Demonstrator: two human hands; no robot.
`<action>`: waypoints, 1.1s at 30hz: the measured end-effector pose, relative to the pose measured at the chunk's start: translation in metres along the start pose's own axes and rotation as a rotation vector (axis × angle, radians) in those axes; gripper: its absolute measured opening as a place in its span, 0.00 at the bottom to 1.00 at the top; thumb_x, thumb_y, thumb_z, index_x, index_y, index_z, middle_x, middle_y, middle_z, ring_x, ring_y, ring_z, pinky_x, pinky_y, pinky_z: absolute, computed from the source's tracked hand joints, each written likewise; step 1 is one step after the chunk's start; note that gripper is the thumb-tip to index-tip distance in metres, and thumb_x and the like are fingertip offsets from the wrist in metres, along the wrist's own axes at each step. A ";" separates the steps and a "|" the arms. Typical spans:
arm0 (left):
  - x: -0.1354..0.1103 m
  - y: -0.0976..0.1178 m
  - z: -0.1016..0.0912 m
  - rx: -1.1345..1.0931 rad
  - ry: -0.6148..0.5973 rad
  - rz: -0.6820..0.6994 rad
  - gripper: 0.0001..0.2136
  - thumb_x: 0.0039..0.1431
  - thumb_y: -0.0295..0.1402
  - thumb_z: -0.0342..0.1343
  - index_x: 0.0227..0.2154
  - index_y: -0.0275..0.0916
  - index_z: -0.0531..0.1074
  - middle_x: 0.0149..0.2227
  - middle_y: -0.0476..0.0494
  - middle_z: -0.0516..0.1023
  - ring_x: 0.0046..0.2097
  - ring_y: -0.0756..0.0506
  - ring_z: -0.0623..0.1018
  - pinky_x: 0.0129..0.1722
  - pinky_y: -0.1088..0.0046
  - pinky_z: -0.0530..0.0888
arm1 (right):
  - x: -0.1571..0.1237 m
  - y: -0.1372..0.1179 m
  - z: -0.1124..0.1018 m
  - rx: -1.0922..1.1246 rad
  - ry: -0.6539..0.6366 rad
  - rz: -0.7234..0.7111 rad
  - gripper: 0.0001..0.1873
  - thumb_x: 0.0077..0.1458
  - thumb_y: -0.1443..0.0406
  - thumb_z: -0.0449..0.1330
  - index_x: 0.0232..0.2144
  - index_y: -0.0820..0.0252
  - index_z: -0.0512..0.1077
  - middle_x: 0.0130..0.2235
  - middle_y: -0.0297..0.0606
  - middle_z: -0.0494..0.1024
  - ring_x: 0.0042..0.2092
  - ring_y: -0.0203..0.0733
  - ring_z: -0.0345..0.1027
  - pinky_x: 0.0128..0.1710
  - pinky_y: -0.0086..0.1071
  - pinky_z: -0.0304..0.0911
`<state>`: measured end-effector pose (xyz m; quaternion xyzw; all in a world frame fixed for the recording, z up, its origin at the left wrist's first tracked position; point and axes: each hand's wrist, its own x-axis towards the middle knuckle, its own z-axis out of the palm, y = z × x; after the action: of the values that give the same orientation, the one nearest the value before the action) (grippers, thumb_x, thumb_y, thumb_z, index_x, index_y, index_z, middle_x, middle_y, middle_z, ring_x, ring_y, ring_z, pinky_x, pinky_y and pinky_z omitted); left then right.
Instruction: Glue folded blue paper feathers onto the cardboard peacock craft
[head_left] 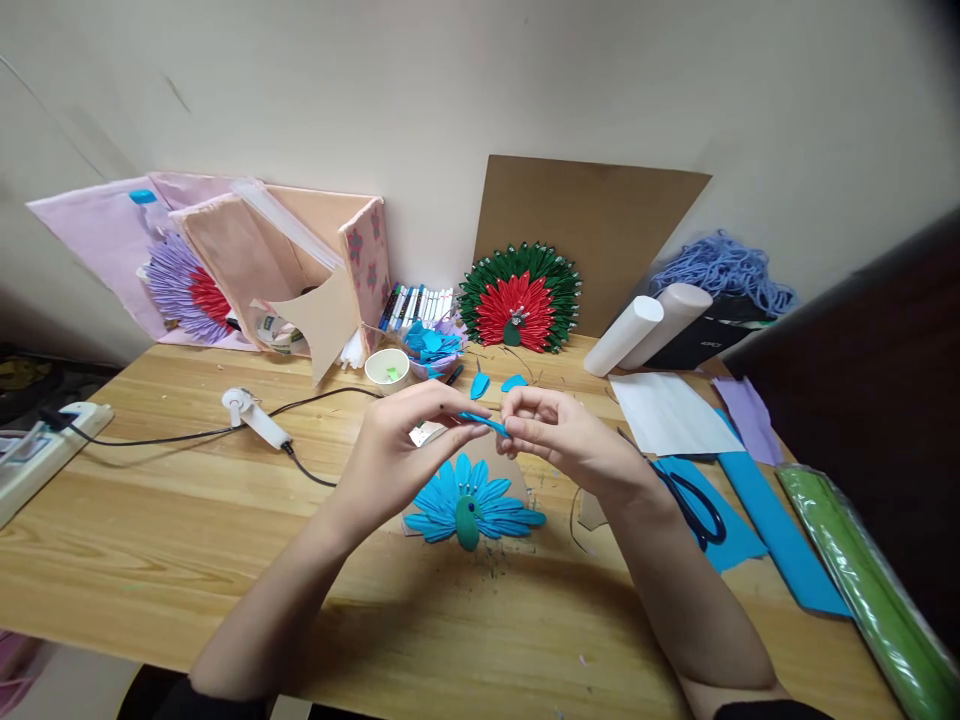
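A narrow blue crepe-paper petal (492,424) is pinched in the fingers of both hands above the desk. My left hand (409,430) holds one end between thumb and fingers, and my right hand (555,430) grips the other end. Just below lies a peacock craft with blue petals (502,510) fanned around a green body (467,520) with a dark bead eye. Two loose blue pieces, a petal on a stem (480,385) and another petal (514,383), rest behind my hands. Part of the cardboard under the craft is hidden.
Behind stand a paper cup (388,371), a bowl of blue petals (433,345), markers (417,306) and a red-and-green peacock (519,300). Rightward lie scissors (694,510), blue paper (780,530) and a green roll (862,590). A white glue gun (256,418) trails its cable leftward.
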<state>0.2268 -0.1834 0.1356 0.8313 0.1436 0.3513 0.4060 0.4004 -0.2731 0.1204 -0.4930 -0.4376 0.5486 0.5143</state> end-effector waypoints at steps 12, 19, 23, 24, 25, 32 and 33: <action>0.002 -0.009 0.008 -0.250 0.021 -0.393 0.09 0.52 0.37 0.58 0.26 0.34 0.74 0.26 0.45 0.78 0.29 0.50 0.76 0.30 0.76 0.72 | 0.002 0.002 0.008 -0.189 0.154 -0.135 0.09 0.53 0.59 0.59 0.29 0.60 0.69 0.27 0.33 0.72 0.31 0.34 0.68 0.35 0.30 0.65; 0.004 -0.008 0.009 -0.305 0.026 -0.445 0.10 0.54 0.38 0.56 0.31 0.35 0.73 0.27 0.47 0.77 0.30 0.51 0.76 0.32 0.77 0.72 | 0.005 0.004 0.008 -0.212 0.174 -0.154 0.09 0.54 0.61 0.58 0.27 0.60 0.69 0.26 0.32 0.72 0.30 0.33 0.67 0.33 0.28 0.65; 0.005 -0.011 0.008 -0.274 0.061 -0.448 0.10 0.55 0.38 0.55 0.27 0.34 0.73 0.24 0.48 0.75 0.28 0.51 0.75 0.30 0.77 0.72 | 0.004 0.006 0.009 -0.241 0.241 -0.217 0.07 0.53 0.61 0.59 0.31 0.59 0.69 0.30 0.33 0.73 0.33 0.34 0.69 0.35 0.29 0.66; 0.005 -0.012 0.008 -0.272 0.071 -0.449 0.11 0.55 0.38 0.55 0.27 0.34 0.73 0.24 0.48 0.75 0.28 0.51 0.75 0.30 0.77 0.71 | 0.003 0.006 0.009 -0.263 0.277 -0.251 0.07 0.53 0.62 0.60 0.33 0.58 0.69 0.32 0.34 0.74 0.34 0.34 0.69 0.36 0.29 0.67; 0.005 -0.012 0.008 -0.272 0.081 -0.448 0.11 0.55 0.38 0.55 0.27 0.34 0.72 0.24 0.48 0.75 0.27 0.52 0.74 0.29 0.77 0.71 | 0.002 0.006 0.010 -0.291 0.311 -0.287 0.07 0.52 0.62 0.61 0.34 0.58 0.69 0.34 0.34 0.74 0.36 0.34 0.70 0.37 0.29 0.67; 0.005 -0.013 0.008 -0.272 0.112 -0.447 0.11 0.55 0.38 0.56 0.26 0.34 0.72 0.23 0.48 0.74 0.28 0.52 0.74 0.29 0.78 0.71 | -0.006 0.008 0.020 -0.493 0.404 -0.467 0.06 0.50 0.68 0.62 0.33 0.57 0.70 0.32 0.32 0.74 0.33 0.33 0.71 0.36 0.28 0.69; 0.004 -0.013 0.008 -0.271 0.113 -0.448 0.10 0.55 0.38 0.56 0.26 0.34 0.72 0.23 0.48 0.74 0.28 0.52 0.74 0.29 0.78 0.71 | -0.007 0.009 0.020 -0.514 0.410 -0.484 0.06 0.50 0.68 0.62 0.33 0.57 0.70 0.32 0.32 0.74 0.33 0.33 0.71 0.35 0.28 0.69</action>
<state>0.2363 -0.1777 0.1242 0.6960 0.2982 0.3146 0.5724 0.3791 -0.2798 0.1149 -0.5875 -0.5523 0.1748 0.5650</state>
